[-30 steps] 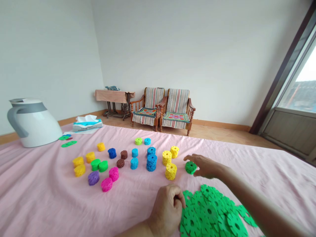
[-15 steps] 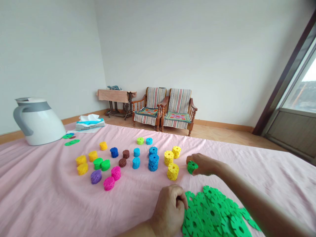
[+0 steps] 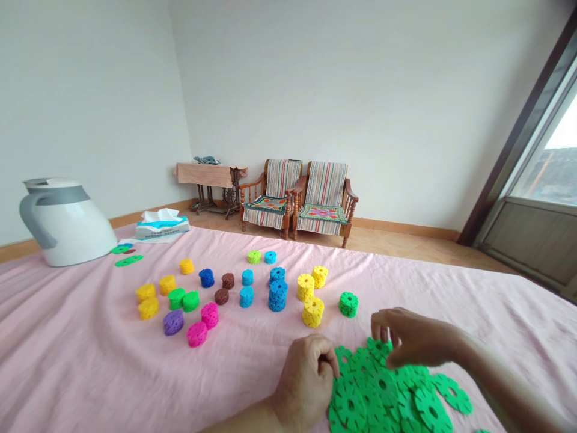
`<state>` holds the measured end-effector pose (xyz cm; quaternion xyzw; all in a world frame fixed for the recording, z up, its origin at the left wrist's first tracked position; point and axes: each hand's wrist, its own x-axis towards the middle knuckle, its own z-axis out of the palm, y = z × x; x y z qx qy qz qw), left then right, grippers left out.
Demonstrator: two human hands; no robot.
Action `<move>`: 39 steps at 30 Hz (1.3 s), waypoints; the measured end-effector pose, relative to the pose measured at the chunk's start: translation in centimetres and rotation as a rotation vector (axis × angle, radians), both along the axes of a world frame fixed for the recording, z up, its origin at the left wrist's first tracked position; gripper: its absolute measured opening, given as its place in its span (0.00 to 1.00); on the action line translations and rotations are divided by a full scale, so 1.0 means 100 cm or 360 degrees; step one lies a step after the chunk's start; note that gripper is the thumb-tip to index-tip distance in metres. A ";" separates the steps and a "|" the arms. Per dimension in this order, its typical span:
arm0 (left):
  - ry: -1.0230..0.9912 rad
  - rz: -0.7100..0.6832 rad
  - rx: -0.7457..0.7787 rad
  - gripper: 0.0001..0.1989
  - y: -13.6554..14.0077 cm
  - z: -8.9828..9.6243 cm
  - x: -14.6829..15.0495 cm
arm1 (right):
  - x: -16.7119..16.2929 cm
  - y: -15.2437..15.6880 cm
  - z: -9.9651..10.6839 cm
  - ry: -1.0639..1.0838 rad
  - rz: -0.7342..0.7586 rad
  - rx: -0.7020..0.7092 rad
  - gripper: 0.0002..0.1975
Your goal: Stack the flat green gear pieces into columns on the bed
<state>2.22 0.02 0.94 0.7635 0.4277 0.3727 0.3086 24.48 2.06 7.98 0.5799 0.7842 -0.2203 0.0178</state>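
Your right hand [image 3: 412,343] has left the green stack [image 3: 348,304], fingers loosely curled over the loose green discs [image 3: 387,391]; left hand [image 3: 309,379] pinches one; most remain unstacked.

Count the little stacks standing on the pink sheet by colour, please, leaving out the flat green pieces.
Yellow stacks: 7
Blue stacks, light and dark: 6
Green stacks, lime one included: 4
Brown stacks: 2
Pink stacks: 2
Purple stack: 1
Total: 22
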 end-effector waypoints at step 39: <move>0.0019 -0.0002 -0.0034 0.15 -0.001 0.002 0.000 | -0.015 0.054 -0.037 0.1612 -0.1234 0.0024 0.06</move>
